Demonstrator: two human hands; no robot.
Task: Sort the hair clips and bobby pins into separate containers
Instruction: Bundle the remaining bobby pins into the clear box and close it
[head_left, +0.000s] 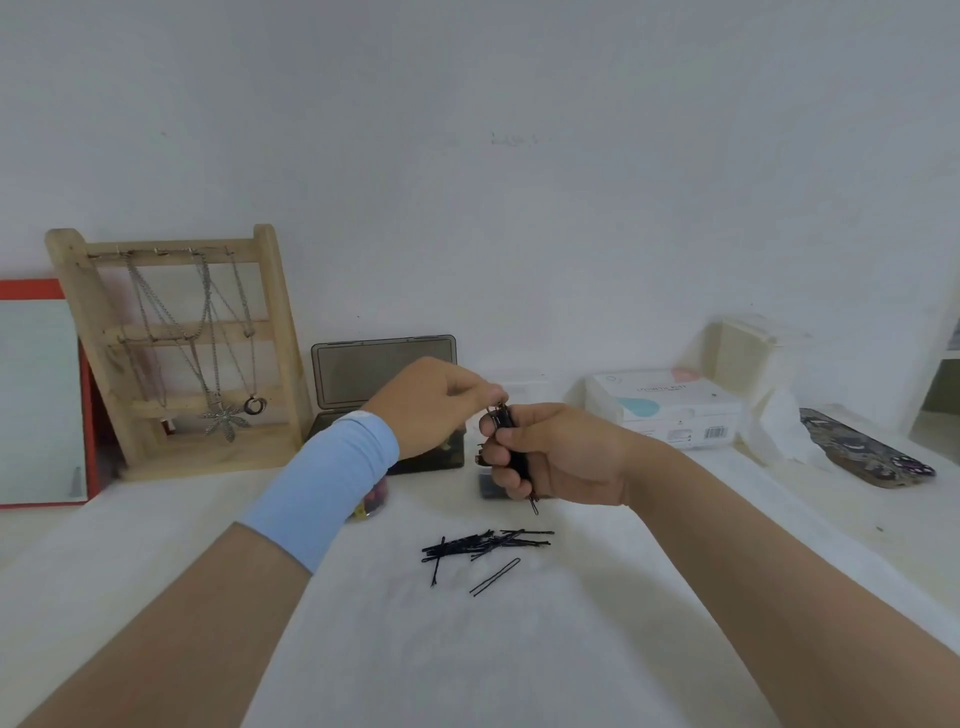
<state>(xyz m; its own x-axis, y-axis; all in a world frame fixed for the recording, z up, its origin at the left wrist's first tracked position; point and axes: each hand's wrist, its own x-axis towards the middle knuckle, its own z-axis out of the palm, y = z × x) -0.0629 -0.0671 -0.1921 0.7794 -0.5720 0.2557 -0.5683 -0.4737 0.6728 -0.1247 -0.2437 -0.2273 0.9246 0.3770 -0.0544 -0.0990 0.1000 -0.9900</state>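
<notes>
Our right hand (561, 452) grips a bundle of dark clips (511, 441) above the table (519, 649), while our left hand (436, 400) pinches one at its top. We should draw it out slowly, away from the bobby pins (488, 543) lying nearer.

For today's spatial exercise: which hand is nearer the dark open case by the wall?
Left. The left hand is directly in front of the dark case, overlapping it in view; the right hand, holding dark clips, is off to its right.
</notes>
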